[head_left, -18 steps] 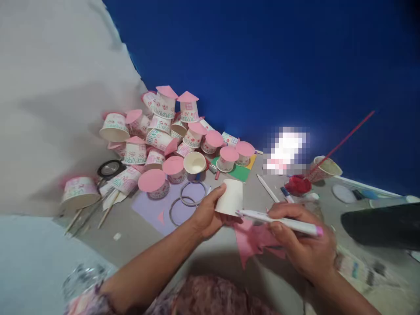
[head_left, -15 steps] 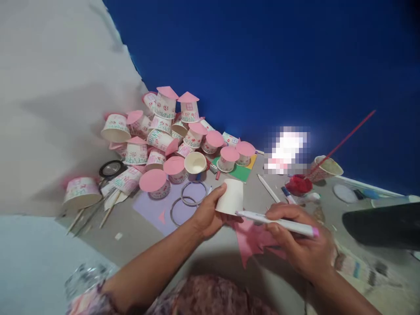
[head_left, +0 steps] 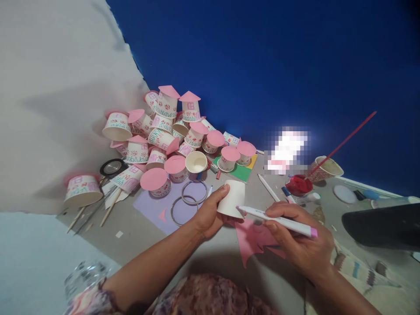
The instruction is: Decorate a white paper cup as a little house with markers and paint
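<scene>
Hardly anything shifts: our left fingers (head_left: pixel 220 191) still grip the white cup (head_left: pixel 233 197), our right fingers (head_left: pixel 278 211) stay closed on the marker (head_left: pixel 278 221), tip touching the cup beside the left fingers.

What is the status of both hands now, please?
Left hand grips plain white paper cup. Right hand holds white marker pen, tip at cup. Pink paper scrap beneath.

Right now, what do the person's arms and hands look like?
Both forearms are bare, and there are no gloves on the left hand or the right hand. A patterned, pinkish sleeve shows at the left upper arm. No watch or rings are visible.
</scene>
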A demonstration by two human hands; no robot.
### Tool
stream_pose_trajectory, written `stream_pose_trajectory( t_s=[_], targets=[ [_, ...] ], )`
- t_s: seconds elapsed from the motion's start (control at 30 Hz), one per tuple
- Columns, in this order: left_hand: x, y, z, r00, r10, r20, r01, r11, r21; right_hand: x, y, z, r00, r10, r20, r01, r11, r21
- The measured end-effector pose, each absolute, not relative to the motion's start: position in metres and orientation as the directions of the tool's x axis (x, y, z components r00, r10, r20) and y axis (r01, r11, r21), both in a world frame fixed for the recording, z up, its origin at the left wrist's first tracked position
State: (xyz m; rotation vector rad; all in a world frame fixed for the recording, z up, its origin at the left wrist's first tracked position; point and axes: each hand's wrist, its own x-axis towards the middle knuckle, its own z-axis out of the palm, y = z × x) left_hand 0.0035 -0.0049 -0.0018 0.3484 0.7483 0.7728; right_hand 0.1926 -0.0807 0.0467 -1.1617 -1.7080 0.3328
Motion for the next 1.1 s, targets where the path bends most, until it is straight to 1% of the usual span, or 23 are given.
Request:
stream_pose_trajectory(
  t_s=[0.23, 0.4, 0.57, 0.83, 0.97, 1.1],
  targets=[
    [0.0046, -0.0059, -0.0036, 0.487, 0.751, -0.446, -0.516, 0.66, 0.546, 0.1907, -0.078, 0.0478, -0.048, 0.807, 0.588, 0.536, 0.518, -0.667],
    [0.0039, -0.0057, -0.0026, 0.489, 0.739, -0.463, -0.477, 0.671, 0.567, 0.1917, -0.079, 0.0484, -0.074, 0.797, 0.599, 0.564, 0.529, -0.634],
    [0.0028, -0.0058, -0.0029, 0.498, 0.74, -0.453, -0.466, 0.668, 0.579, 0.1923, -0.0815, 0.0496, -0.126, 0.791, 0.598, 0.543, 0.56, -0.626],
    [0.0028, -0.0073, -0.002, 0.49, 0.74, -0.461, -0.478, 0.67, 0.568, 0.1898, -0.0788, 0.0509, -0.07, 0.784, 0.617, 0.558, 0.544, -0.627],
    [0.003, -0.0079, -0.0017, 0.512, 0.739, -0.437, -0.493, 0.67, 0.556, 0.1925, -0.0789, 0.0447, -0.023, 0.8, 0.6, 0.564, 0.506, -0.653],
    [0.0024, -0.0078, -0.0034, 0.526, 0.739, -0.421, -0.5, 0.669, 0.55, 0.1941, -0.08, 0.0434, -0.026, 0.804, 0.594, 0.552, 0.507, -0.662]
  ],
)
